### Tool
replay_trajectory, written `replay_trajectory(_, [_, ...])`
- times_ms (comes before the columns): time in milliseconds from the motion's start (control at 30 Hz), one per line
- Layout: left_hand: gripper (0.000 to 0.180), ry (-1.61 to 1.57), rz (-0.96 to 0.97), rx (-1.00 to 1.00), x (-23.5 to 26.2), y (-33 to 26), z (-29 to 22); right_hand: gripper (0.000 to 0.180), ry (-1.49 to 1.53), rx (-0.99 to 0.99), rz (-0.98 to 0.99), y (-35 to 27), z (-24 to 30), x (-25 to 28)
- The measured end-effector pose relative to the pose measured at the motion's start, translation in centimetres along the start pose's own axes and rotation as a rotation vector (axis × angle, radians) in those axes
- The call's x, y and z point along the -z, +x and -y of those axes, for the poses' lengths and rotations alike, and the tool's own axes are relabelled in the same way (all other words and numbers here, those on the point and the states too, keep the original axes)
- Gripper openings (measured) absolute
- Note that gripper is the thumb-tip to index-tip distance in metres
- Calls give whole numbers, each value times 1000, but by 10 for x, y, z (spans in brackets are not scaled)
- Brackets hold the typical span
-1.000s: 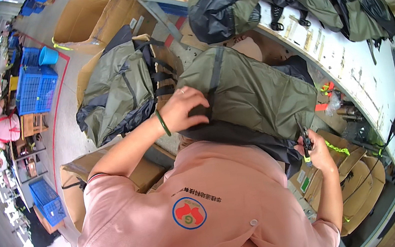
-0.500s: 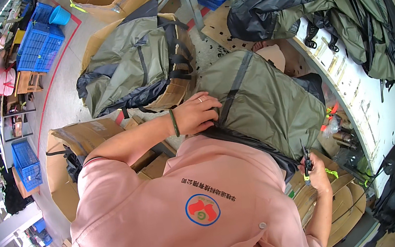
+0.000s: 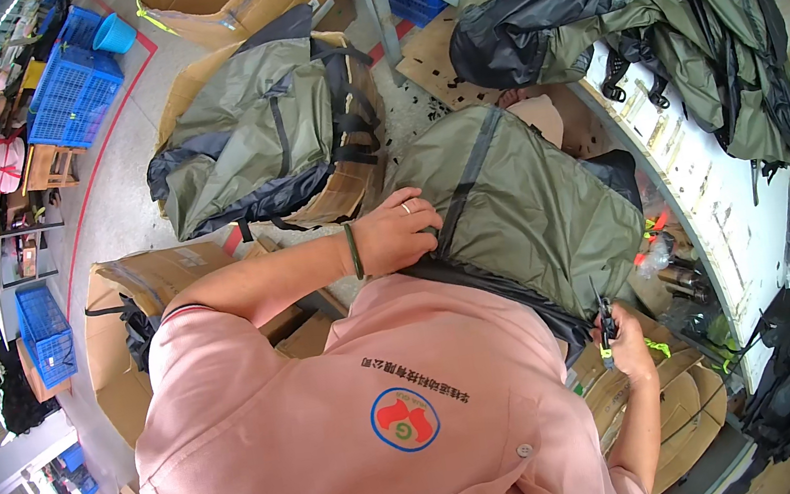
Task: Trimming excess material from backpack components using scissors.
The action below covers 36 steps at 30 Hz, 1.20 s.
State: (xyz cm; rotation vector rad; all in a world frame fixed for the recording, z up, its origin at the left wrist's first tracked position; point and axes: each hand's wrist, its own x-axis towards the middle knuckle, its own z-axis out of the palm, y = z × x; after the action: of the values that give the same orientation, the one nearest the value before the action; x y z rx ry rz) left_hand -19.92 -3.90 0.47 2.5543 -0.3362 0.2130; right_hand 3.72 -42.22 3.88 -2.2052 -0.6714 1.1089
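Observation:
An olive-green bag [image 3: 537,217] with a dark stripe and black edging lies across my lap. My left hand [image 3: 398,231], with a ring and a dark bracelet, has its fingers curled on the bag's black edge near the stripe. At the bag's lower right corner, my right hand [image 3: 628,346] is closed round small black thread snips [image 3: 607,323], their thin blades pointing up along the fabric. A bright yellow-green cord [image 3: 658,347] hangs by that hand. Whether the right fingers also pinch the bag's edge is hidden.
A cardboard box [image 3: 361,186] full of similar bags stands ahead on the left. More olive and black bags [image 3: 674,5] are heaped on the white table [image 3: 702,204] at right. Another open carton [image 3: 114,332] is by my left elbow. Blue crates [image 3: 76,95] stand farther left.
The view has shifted slightly. Both hands keep their places on the bag, and the snips stay in my right hand at its corner.

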Motion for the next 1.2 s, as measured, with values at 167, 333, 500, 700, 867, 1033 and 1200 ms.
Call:
replay_trajectory(167, [14, -318, -250, 106, 31, 30, 0, 18, 8, -90, 29, -2, 3, 8])
replay_trajectory(333, [7, -740, -178, 225, 51, 57, -4, 18, 52, -64, 31, -1, 17, 10])
replay_trajectory(500, [13, -1167, 40, 427, 40, 54, 10, 17, -10, -47, -37, 4, 1, 20])
replay_trajectory(700, [48, -798, 205, 314, 32, 44, 5, 18, 8, -71, -50, 9, -18, 27])
replay_trajectory(867, [38, -733, 151, 351, 8, 32, 6, 20, -63, -49, -33, 14, -9, 29])
replay_trajectory(1033, [24, -1248, -19, 547, 9, 40, 3, 36, -97, 71, -183, 15, 38, 34])
replay_trajectory(1200, [26, -1373, -48, 562, 24, 58, -9, 50, -434, 341, -283, 35, 130, 20])
